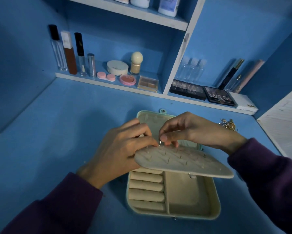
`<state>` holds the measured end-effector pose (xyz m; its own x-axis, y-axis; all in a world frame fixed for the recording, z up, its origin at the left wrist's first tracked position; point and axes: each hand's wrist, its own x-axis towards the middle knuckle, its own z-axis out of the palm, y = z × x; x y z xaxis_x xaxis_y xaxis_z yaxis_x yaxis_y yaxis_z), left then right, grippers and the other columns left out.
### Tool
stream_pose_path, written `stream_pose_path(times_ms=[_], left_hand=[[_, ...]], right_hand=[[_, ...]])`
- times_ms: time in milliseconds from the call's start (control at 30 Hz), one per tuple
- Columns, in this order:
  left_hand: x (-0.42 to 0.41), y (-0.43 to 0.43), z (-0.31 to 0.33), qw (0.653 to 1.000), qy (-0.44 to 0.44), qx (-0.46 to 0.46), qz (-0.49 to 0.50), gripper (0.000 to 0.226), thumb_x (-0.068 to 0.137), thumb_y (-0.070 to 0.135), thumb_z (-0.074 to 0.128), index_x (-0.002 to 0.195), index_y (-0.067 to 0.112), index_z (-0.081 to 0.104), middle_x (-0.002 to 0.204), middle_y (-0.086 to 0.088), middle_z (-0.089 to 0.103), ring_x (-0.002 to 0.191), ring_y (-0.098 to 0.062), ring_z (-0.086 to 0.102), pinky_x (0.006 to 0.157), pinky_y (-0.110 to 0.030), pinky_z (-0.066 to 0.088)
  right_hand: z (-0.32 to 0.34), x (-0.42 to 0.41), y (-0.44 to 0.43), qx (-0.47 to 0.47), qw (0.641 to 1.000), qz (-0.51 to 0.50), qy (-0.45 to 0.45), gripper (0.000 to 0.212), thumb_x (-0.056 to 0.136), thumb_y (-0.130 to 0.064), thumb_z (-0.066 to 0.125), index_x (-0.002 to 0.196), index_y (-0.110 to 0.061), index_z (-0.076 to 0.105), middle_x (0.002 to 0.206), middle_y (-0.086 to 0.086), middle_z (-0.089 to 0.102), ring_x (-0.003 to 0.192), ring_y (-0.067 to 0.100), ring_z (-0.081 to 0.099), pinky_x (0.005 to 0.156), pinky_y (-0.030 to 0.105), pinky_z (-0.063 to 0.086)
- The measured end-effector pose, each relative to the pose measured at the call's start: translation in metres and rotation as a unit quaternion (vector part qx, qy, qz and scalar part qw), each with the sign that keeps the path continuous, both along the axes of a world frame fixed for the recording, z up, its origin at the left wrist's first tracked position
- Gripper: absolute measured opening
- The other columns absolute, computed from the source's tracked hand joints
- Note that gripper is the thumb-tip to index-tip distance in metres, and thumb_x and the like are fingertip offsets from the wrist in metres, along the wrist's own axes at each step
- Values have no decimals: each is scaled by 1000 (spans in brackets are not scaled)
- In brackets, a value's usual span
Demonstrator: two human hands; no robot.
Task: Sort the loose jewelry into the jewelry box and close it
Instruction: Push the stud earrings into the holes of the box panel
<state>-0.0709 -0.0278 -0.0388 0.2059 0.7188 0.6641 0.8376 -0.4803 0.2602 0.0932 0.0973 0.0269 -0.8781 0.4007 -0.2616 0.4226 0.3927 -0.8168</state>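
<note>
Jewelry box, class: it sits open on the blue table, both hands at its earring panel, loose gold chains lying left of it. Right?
No. In the head view the loose gold chains lie right of the jewelry box, beyond the right hand. Otherwise right: box open on the blue table, left hand gripping its earring panel, right pinching an earring post.

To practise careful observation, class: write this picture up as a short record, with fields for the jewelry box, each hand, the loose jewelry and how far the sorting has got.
jewelry box: open on the table
earring panel: lifted above the ring rolls, studs pinned through it
left hand: holds the panel's left end
right hand: pinches an earring at the panel's far edge
loose jewelry: gold-coloured heap on the table, right of the box
progress: sorting unfinished, box not yet closed
</note>
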Motion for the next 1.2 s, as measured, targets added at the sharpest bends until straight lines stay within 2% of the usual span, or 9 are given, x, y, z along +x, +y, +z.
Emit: stream_pose_path(times_ms=[167,533,667,800,967,1200], left_hand=[[0,0,-1,1000,6,2,-1,7,75,13,74,82,14,74,76,3,59,72,-12,43,50,-32,39],[-1,1,-2,1000,5,3,-5,14,85,20,62,84,13,74,78,2,60,73,-11,43,49,-32,40],[-1,1,-2,1000,0,1,-7,15,85,20,61,84,13,74,78,2,61,73,-11,43,48,-33,40],[-1,1,-2,1000,4,-2,-7,11,83,18,65,85,13,74,78,2,60,73,-11,43,49,-33,40],[-1,0,-2,1000,6,3,-6,12,84,19,64,85,13,74,77,2,60,74,-9,42,51,-26,37],[0,0,-2,1000,2,7,-2,12,85,20,64,83,14,74,76,3,60,74,-9,42,48,-30,39]], right_hand=[[-1,1,2,2,1000,2,-3,8,84,-11,66,86,-6,72,70,1,66,61,12,56,64,21,48],[-1,1,0,2,1000,4,0,6,84,-11,66,85,-8,72,69,-2,66,59,4,56,63,19,48],[0,1,0,4,1000,3,-3,8,83,-10,66,87,-5,72,71,1,66,59,4,56,62,19,48],[-1,1,-1,17,1000,6,-8,7,84,-12,66,87,-9,72,70,-6,67,60,1,57,63,18,48],[-4,1,-4,16,1000,-3,-6,5,83,-13,68,85,-14,72,73,-6,68,62,2,55,63,19,47],[-4,1,-7,43,999,6,-10,4,82,-16,70,84,-15,73,75,-2,67,61,0,54,61,14,43]])
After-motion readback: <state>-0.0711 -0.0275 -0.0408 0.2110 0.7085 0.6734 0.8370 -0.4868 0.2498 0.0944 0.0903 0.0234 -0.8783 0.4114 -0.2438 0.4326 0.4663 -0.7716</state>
